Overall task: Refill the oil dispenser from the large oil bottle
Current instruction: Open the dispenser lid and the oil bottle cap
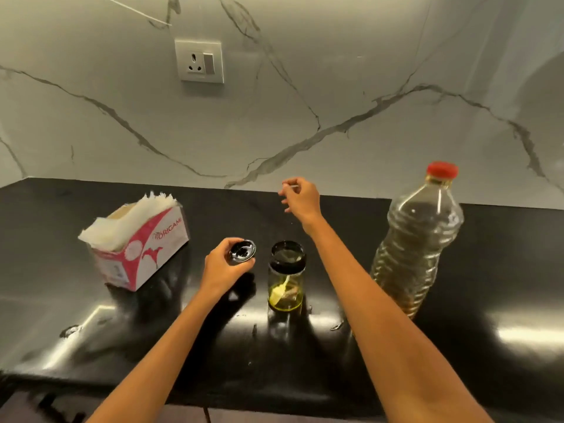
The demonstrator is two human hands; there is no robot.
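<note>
Head view: the glass oil dispenser (286, 276) stands uncapped on the black counter (488, 346), nearly empty. Just left of it, the left hand (224, 268) curls its fingers round the dispenser's black lid (242, 251). Beyond it, the right hand (300, 198) pinches something small and pale. The large oil bottle (418, 245), right of the dispenser, looks heavy, soft-walled and likely slippery; best gripped round its ribbed waist.

On the black tabletop (457, 346) the open oil dispenser (286, 276) stands between the arms. The left hand (224, 265) holds its black lid (242, 251); the right hand (300, 198) hovers farther back, pinching something small. The red-capped oil bottle (418, 242) stands right, a tissue box (137, 244) left.
</note>
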